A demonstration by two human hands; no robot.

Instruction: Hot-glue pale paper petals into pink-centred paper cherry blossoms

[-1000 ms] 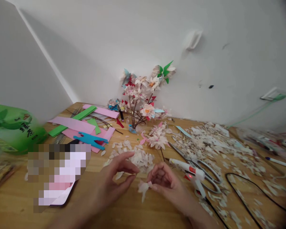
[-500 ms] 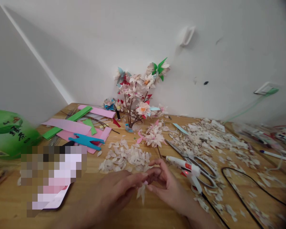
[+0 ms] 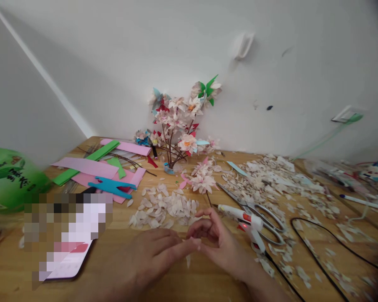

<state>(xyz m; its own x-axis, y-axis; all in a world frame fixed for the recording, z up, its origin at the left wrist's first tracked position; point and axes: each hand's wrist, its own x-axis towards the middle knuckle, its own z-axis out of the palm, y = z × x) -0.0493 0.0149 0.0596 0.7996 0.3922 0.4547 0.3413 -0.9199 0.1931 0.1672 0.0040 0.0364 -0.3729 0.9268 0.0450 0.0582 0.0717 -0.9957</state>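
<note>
My left hand (image 3: 160,253) and my right hand (image 3: 212,241) meet low in the middle, fingertips against each other. Pinched between them is a small cluster of pale petals (image 3: 188,261); one petal tip hangs below and most of it is hidden behind the fingers. The upper fingers of my right hand curl loosely. Just beyond the hands lies a loose pile of whitish petals (image 3: 168,205). A pink-and-white flower on a stem (image 3: 202,181) rests behind my right hand. To its right are a white glue gun (image 3: 244,216) with a red light and metal scissors (image 3: 264,218).
Petal scraps (image 3: 271,178) cover the right side, crossed by a black cord (image 3: 318,256). Flowers on brown stems (image 3: 176,121) stand by the wall. At left lie coloured crepe paper strips (image 3: 91,165), a partly blurred phone (image 3: 71,262) and a green bag (image 3: 14,180).
My left hand has shifted slightly over the petals, covering more of them. The pink bit between the fingers is now hidden. The whole view has moved a little.
</note>
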